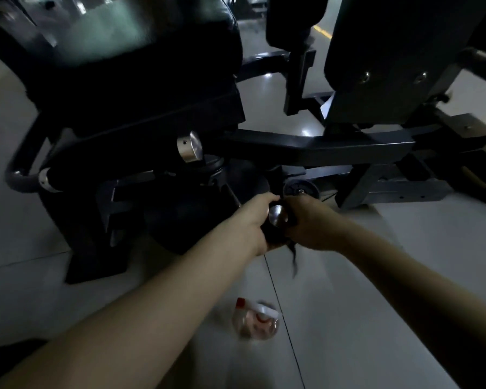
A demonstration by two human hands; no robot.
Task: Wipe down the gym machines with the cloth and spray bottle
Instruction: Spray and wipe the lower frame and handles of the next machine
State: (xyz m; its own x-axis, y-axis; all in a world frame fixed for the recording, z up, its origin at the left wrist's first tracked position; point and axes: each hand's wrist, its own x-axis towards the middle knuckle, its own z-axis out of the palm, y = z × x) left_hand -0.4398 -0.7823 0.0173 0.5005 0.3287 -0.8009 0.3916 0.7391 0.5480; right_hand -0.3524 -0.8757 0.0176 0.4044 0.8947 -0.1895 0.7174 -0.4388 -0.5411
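Bunching cloth beneath curled fingers

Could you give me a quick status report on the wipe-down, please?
Left hand and right hand both grip cloth around chrome-capped handle. Spray bottle on floor, untouched. Nothing blocking.

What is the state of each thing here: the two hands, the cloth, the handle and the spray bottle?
left hand: curled round the cloth.
right hand: curled round the cloth.
cloth: wrapped on the handle, one strand hanging.
handle: gripped by both hands, its shiny end bare.
spray bottle: on the floor, held by no hand; blurred.
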